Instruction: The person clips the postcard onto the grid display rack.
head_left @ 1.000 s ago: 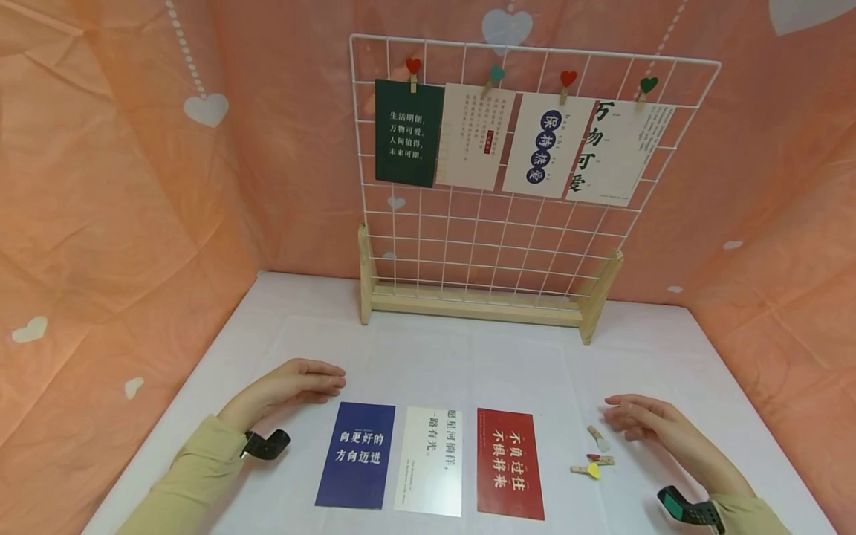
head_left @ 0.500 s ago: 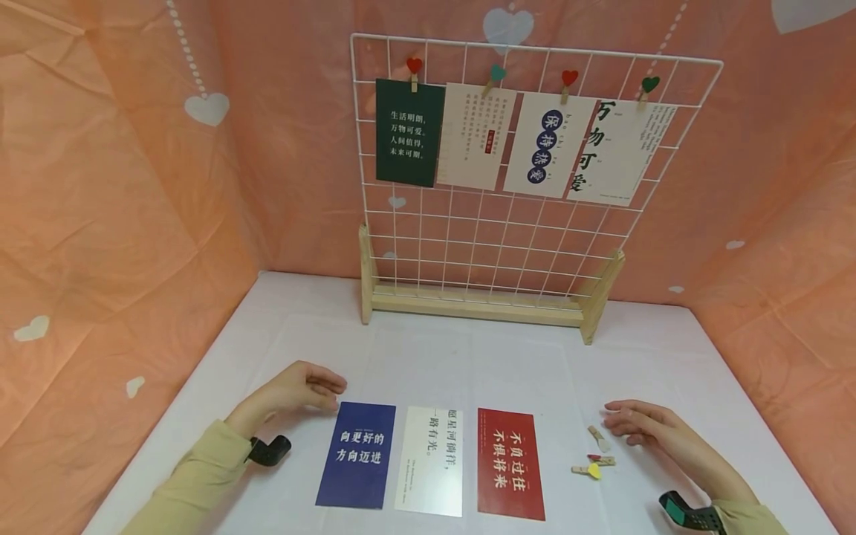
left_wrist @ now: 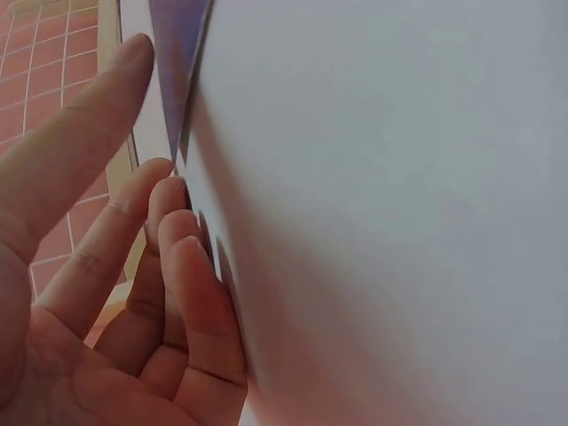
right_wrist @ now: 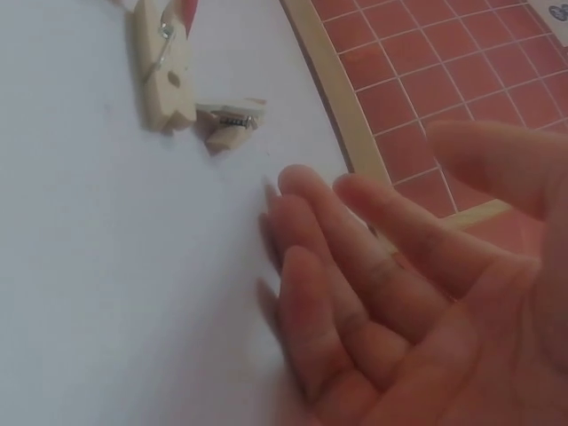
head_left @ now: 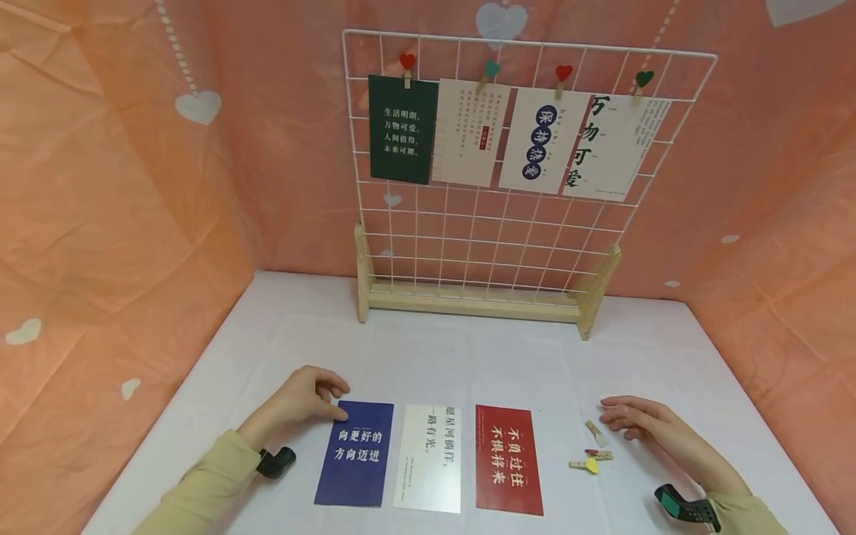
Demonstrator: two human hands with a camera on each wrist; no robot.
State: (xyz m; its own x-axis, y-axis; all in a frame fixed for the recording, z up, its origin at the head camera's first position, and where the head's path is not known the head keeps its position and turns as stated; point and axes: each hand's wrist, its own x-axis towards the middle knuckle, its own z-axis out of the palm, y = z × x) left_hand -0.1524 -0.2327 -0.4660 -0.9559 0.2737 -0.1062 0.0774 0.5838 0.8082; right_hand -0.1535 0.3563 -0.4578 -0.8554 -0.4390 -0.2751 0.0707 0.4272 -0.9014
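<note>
The left hand [head_left: 297,397] reaches the far left corner of the blue card [head_left: 354,483], thumb parted from its bent fingers. The thumb tip overlaps the card in the head view; whether it presses on it, I cannot tell. The right hand [head_left: 645,423] lies relaxed, holding nothing, its fingers slightly bent, just beside 3 wooden clips.

Those clips sit between this hand and the red card [head_left: 510,461]: 1 with a pale end [head_left: 595,432] nearest the fingertips, then 1 with a red heart [head_left: 600,455] and 1 with a yellow heart [head_left: 585,466] close together. The white card [head_left: 428,483] lies between the blue and red ones, with narrow gaps on both sides.

Beyond the cards, a broad stretch of white tabletop [head_left: 428,357] runs back to the wooden base [head_left: 475,305] of a wire grid [head_left: 528,43]. There 4 cards hang in a row under 4 heart clips. Orange cloth [head_left: 120,223] walls the table at left, right and back.

The blue card lies flat, upright to the viewer, with 2 lines of white characters.
</note>
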